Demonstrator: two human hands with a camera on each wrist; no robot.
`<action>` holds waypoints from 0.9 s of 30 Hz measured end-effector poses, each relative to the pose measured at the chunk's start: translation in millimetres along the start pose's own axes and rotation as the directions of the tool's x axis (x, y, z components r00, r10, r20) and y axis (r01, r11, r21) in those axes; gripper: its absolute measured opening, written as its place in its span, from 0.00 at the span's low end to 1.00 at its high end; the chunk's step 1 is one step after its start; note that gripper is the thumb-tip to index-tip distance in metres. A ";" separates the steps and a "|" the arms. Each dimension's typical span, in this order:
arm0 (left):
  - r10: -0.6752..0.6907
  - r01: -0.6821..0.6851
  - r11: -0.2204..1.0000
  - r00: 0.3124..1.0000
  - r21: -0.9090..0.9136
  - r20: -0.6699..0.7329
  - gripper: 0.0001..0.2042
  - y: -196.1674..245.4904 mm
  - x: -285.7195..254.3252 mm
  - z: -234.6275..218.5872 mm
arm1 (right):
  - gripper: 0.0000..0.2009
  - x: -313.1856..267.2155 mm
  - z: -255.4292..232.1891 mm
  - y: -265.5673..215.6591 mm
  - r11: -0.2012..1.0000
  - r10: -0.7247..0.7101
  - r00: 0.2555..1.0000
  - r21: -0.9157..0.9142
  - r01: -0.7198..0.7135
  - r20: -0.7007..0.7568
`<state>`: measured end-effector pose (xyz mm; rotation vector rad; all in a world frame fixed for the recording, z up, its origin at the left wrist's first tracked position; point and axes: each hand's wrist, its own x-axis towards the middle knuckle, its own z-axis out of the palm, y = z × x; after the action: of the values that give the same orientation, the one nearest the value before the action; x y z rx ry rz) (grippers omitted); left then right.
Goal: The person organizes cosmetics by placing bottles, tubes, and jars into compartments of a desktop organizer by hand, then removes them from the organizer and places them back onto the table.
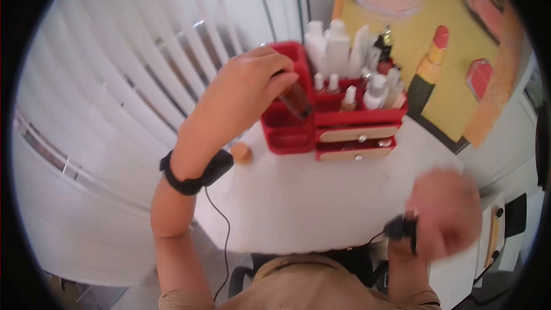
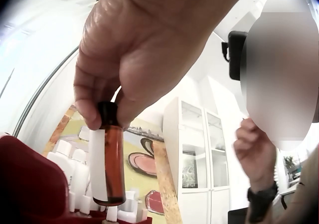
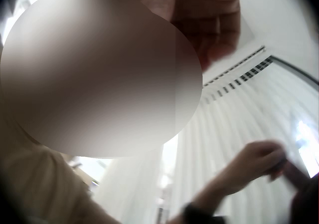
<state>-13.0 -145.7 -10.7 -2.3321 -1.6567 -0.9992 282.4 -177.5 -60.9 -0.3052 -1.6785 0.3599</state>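
The left hand (image 1: pixel 229 95) pinches an amber bottle (image 2: pixel 114 166) by its black cap (image 2: pixel 107 115) over a red organizer (image 1: pixel 359 116); a steady grip should avoid knocks. Whether the blurred right hand (image 1: pixel 450 212) holds anything is unclear.

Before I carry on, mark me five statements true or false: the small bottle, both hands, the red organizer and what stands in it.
1. The left hand pinches the amber bottle by its black cap. True.
2. The amber bottle lies inside a drawer. False: it is held up over the red organizer.
3. White bottles stand at the back of the organizer. True.
4. The right hand also grips the amber bottle. False: it is well away from it.
5. The drawer fronts are blue. False: they are beige.
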 end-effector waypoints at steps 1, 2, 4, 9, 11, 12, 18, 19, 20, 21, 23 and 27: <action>-0.027 0.026 0.999 0.999 0.022 0.026 0.06 -8.2 -22.9 -2.5 | 0.05 17.0 16.6 9.9 0.963 0.039 0.998 -0.267 -0.025 0.046; -0.054 0.051 0.997 0.997 0.052 0.056 0.06 -18.7 -46.9 -4.3 | 0.09 30.8 24.3 27.6 0.947 0.208 0.953 -0.289 -0.140 0.220; -0.217 0.194 0.973 0.955 0.126 0.204 0.05 -45.4 -98.6 4.8 | 0.16 42.4 46.5 74.9 0.897 0.266 0.891 -0.434 -0.089 0.367; -0.393 0.348 0.919 0.854 0.188 0.341 0.06 -110.8 -186.6 30.8 | 0.15 36.5 72.8 151.9 0.739 0.334 0.767 -0.658 0.147 0.548; -0.411 0.377 0.911 0.857 0.164 0.312 0.05 -118.7 -200.1 34.7 | 0.11 31.8 74.2 171.1 0.740 0.294 0.768 -0.644 0.194 0.569; -0.410 0.383 0.912 0.865 0.148 0.289 0.05 -122.8 -201.8 34.8 | 0.11 33.0 75.3 176.6 0.740 0.288 0.767 -0.642 0.201 0.573; -0.424 0.404 0.906 0.863 0.128 0.274 0.07 -135.1 -204.8 35.5 | 0.06 58.7 81.5 133.9 0.716 0.301 0.689 -0.633 0.293 0.659; -0.431 0.416 0.902 0.859 0.114 0.276 0.07 -136.9 -208.6 38.1 | 0.06 57.9 87.0 110.7 0.814 0.329 0.756 -0.576 0.077 0.566; -0.422 0.415 0.906 0.860 0.087 0.287 0.08 -139.7 -209.4 38.6 | 0.06 55.6 95.1 94.4 0.871 0.375 0.806 -0.473 -0.136 0.459; -0.409 0.409 0.910 0.863 0.064 0.296 0.09 -141.8 -208.5 37.7 | 0.07 47.8 105.8 89.9 0.941 0.101 0.798 -0.317 0.117 0.595; -0.416 0.419 0.906 0.861 0.056 0.294 0.10 -140.9 -208.3 36.7 | 0.08 23.4 139.3 96.3 0.951 -0.155 0.633 -0.060 0.304 0.758; -0.431 0.439 0.898 0.857 0.037 0.282 0.11 -142.2 -212.0 39.0 | 0.05 -44.1 223.2 138.4 0.978 0.067 0.461 -0.149 0.143 0.885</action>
<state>-159.9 -241.8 -200.1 -2.2497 -2.3763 -0.7696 66.4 -82.2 -184.2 -0.2312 -2.8042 0.3283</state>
